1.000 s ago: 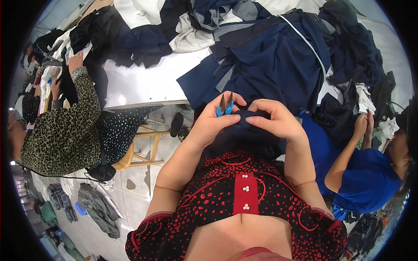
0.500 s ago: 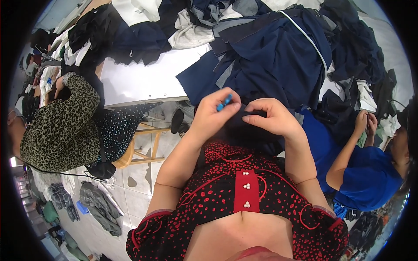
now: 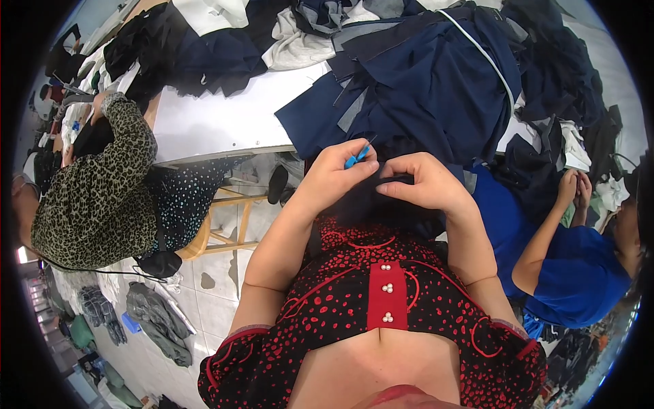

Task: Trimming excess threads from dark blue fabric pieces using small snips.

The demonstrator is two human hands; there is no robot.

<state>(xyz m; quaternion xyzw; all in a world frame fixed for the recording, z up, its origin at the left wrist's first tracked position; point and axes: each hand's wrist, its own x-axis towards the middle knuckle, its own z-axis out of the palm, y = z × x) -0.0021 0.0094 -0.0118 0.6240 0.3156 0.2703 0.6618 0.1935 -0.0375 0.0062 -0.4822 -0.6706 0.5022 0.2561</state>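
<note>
My left hand is closed around a small blue-handled tool. A thin dark tip sticks out from its upper end, past my fingers; its exact kind is too small to tell. Close by on the right, my right hand pinches dark navy cloth between thumb and curled fingers. This cloth hangs between both hands and over my lap, in front of my red-dotted black top. My left fingertips also meet its upper edge. Just beyond my hands, a big heap of navy fabric pieces lies on the table.
The white table has an edge near my left hand. A pale cord crosses the heap. Grey-white cloth lies behind. A person in leopard print works at left by a wooden stool; another in blue works at right.
The blue-handled tool has tilted in my left hand, and its thin tip now shows pointing up and right. My right hand has barely moved. The leopard-print person's arm has shifted.
</note>
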